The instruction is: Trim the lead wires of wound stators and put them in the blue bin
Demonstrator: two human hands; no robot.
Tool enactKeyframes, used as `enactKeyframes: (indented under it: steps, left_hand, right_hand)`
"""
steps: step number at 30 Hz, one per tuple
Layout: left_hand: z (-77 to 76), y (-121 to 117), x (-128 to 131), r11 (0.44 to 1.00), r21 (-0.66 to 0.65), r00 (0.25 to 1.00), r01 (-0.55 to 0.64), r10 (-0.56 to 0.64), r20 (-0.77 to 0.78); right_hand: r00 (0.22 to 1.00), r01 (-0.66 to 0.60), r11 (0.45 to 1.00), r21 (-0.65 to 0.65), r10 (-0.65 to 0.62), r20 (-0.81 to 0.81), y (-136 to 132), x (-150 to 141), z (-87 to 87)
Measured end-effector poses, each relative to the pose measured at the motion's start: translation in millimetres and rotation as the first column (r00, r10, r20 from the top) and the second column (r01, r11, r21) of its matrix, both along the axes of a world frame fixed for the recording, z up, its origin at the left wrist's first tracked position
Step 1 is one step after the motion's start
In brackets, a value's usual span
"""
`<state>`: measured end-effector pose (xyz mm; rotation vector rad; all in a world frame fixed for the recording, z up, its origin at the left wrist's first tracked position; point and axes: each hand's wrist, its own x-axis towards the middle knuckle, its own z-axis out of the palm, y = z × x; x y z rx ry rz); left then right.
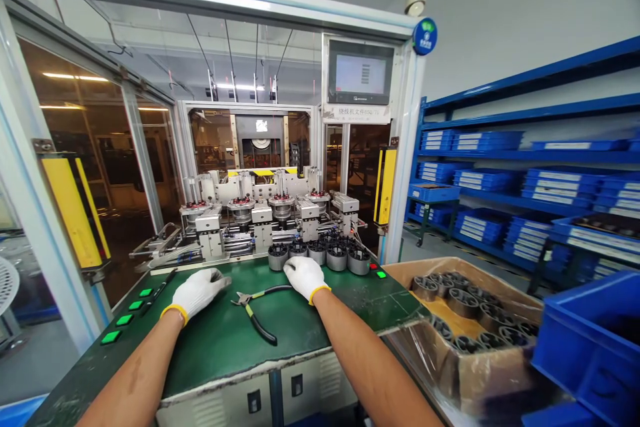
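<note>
Well, everything here sits either side of the pliers (255,310), which have black and green handles and lie on the green bench top (220,353). Left of the pliers, a row of green push buttons (125,320) lines the bench edge, with a slim black tool (159,292) just beside them. The left hand (199,293), in a white knit glove with a yellow cuff, rests just beside the pliers' jaws, its fingers (220,282) open and holding nothing. The right hand (306,278), gloved the same, sits at the end of the upper handle (273,289) with its fingers curled down (whether they touch it, I cannot tell). Behind the pliers stands a row of dark slotted cylinders (320,255), in front of the winding machine (250,213). Right of the pliers, a cardboard box (450,273) holds more of those cylinders, and a blue plastic crate (590,353) juts over its corner, partly in the way. Blue shelving (520,147) stacked with blue trays (485,180) lies further right.
</note>
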<state>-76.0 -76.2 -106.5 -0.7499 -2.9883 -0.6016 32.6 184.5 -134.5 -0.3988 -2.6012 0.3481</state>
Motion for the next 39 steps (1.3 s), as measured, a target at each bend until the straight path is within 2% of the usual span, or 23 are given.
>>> enactKeyframes:
  steps: [39]
  left_hand:
    - [-1.1,-0.5,-1.9,1.000,0.001,1.000,0.007,-0.007,0.004]
  right_hand:
    - [1.000,-0.023,0.999,-0.043,0.024,0.018,-0.3,0.6,4.4]
